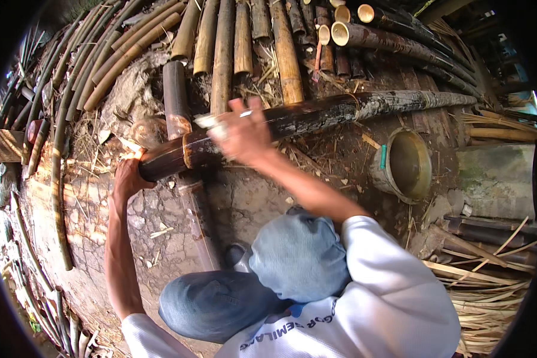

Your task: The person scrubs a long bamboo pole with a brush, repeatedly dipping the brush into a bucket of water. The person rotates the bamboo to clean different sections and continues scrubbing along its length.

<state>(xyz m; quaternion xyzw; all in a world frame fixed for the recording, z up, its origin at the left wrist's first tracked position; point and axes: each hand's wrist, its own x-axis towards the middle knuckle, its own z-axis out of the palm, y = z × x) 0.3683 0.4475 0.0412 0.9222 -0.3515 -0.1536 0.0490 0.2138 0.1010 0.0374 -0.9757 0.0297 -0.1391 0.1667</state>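
A long, dark bamboo pole (316, 116) lies across the middle of the scene, from the near left toward the far right, resting over another pole (175, 89) that runs beneath it. The left hand (131, 175) is clamped around its left end. The right hand (244, 134), blurred, is over the pole with a pale scrap (210, 123) at its fingers; I cannot tell whether they close on it. Cut bamboo lengths (222, 56) lie on the far side, a bucket (380, 173) stands to the right, and thin strips (486, 322) lie near right.
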